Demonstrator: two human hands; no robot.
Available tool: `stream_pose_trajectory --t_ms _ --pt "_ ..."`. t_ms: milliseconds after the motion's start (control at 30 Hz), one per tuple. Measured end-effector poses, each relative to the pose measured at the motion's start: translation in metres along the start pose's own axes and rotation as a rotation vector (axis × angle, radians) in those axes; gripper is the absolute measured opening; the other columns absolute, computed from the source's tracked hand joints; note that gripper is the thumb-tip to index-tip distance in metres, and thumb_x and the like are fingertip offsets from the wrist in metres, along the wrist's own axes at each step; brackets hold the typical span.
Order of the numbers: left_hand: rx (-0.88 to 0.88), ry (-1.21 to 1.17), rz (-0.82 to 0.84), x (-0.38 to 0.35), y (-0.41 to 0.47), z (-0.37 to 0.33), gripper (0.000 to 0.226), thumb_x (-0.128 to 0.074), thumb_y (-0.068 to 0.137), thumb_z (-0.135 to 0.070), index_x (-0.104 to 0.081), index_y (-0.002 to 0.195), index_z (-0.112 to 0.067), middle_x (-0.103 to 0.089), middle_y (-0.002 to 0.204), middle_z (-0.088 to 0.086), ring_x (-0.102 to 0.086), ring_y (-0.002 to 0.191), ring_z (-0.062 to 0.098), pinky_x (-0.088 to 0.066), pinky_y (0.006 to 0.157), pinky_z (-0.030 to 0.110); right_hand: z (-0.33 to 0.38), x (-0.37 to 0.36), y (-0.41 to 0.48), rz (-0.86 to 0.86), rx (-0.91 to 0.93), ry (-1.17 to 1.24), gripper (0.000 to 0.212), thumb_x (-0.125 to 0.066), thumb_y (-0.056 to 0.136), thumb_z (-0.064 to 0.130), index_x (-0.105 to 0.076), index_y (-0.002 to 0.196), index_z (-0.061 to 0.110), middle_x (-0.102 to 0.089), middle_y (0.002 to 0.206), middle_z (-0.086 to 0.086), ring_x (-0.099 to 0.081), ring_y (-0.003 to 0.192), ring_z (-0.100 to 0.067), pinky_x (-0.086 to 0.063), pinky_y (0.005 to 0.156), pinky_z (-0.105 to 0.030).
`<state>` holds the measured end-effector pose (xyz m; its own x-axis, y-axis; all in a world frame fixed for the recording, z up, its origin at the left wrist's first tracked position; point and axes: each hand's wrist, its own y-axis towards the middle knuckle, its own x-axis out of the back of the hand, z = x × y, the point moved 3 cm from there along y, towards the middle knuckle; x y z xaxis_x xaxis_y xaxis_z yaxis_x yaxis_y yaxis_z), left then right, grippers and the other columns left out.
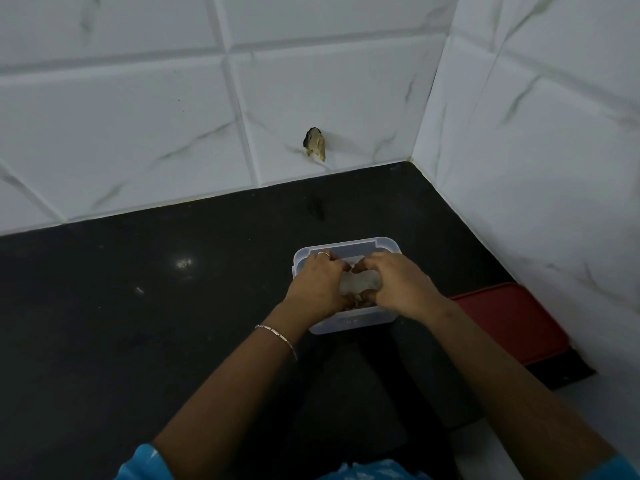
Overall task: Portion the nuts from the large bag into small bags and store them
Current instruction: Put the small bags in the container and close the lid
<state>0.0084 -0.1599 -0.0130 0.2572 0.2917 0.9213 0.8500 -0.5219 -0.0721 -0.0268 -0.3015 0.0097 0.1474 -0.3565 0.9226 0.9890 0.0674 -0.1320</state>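
1. A clear plastic box (346,289) stands on the black counter (138,306), right of centre, near the tiled corner.
2. Both hands reach into the box from the near side, close together over its opening.
3. The left hand (317,284) covers the left half; its fingers curl down and pinch a small clear bag (356,280) inside the box. A ring (324,253) shows on one finger and a thin bracelet (277,336) sits on the wrist.
4. The right hand (403,287) covers the right half, fingers also curled and gripping the same bag from its side.
5. The bag lies in the box between the two hands, its pale plastic showing in the gap.
6. A few brown nuts (356,301) show at the near edge of the box, below the thumbs.
7. A red lid (512,323) lies flat on the counter, just right of the box, against the right wall.
8. The far wall (138,116) of white tiles has a dark chipped hole (314,143) above the box.
9. Blue sleeves (145,462) show at the bottom edge.
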Motion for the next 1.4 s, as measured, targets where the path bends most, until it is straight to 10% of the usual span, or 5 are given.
stream_pose_trajectory --t_ms 467,700,900,1200,1400 --pt "-0.011 0.008 -0.057 0.003 -0.003 -0.003 0.052 -0.073 0.074 -0.046 -0.062 0.120 -0.023 -0.055 0.122 0.003 -0.052 0.114 0.020 -0.051 0.091 0.038 0.005 0.007 -0.004 0.102 -0.089 -0.021 0.039 -0.063 0.092 0.019 -0.055 0.129 0.020 -0.058 0.125 -0.004 -0.053 0.117 -0.021 -0.032 0.081 -0.023" --pt "-0.038 -0.136 -0.180 0.012 -0.008 -0.009 0.058 -0.076 0.073 -0.031 -0.055 0.126 -0.022 -0.051 0.126 0.003 -0.049 0.116 0.019 -0.044 0.098 0.033 -0.013 0.014 -0.029 -0.349 0.101 0.226 0.042 -0.071 0.083 0.016 -0.062 0.124 0.021 -0.050 0.132 0.007 -0.048 0.119 -0.005 -0.037 0.097 -0.017" --pt "-0.131 -0.245 -0.349 0.015 -0.008 -0.054 0.034 -0.067 0.083 -0.019 -0.062 0.117 -0.022 -0.052 0.124 0.000 -0.047 0.114 0.018 -0.029 0.091 0.016 -0.066 0.020 -0.075 -0.662 -0.093 0.262 0.028 -0.067 0.086 0.013 -0.065 0.113 0.017 -0.054 0.124 0.001 -0.049 0.116 -0.013 -0.036 0.093 -0.017" --pt "-0.290 -0.239 -0.216 -0.019 -0.011 -0.104 0.031 -0.069 0.084 -0.024 -0.063 0.114 -0.022 -0.057 0.121 -0.001 -0.047 0.117 0.017 -0.030 0.095 0.018 -0.129 -0.038 -0.135 -0.151 -0.621 0.017 0.109 -0.059 0.072 0.075 -0.019 0.151 0.013 -0.011 0.159 -0.018 -0.010 0.146 -0.036 -0.019 0.116 -0.046" --pt "-0.280 -0.178 -0.210 -0.023 -0.010 -0.103 0.033 -0.069 0.084 -0.024 -0.063 0.116 -0.017 -0.056 0.125 0.000 -0.043 0.123 0.018 -0.026 0.098 0.020 -0.136 -0.043 -0.136 -0.060 -0.599 -0.111 0.106 -0.046 0.079 0.077 -0.007 0.154 0.013 -0.005 0.160 -0.021 -0.003 0.147 -0.040 -0.017 0.118 -0.046"
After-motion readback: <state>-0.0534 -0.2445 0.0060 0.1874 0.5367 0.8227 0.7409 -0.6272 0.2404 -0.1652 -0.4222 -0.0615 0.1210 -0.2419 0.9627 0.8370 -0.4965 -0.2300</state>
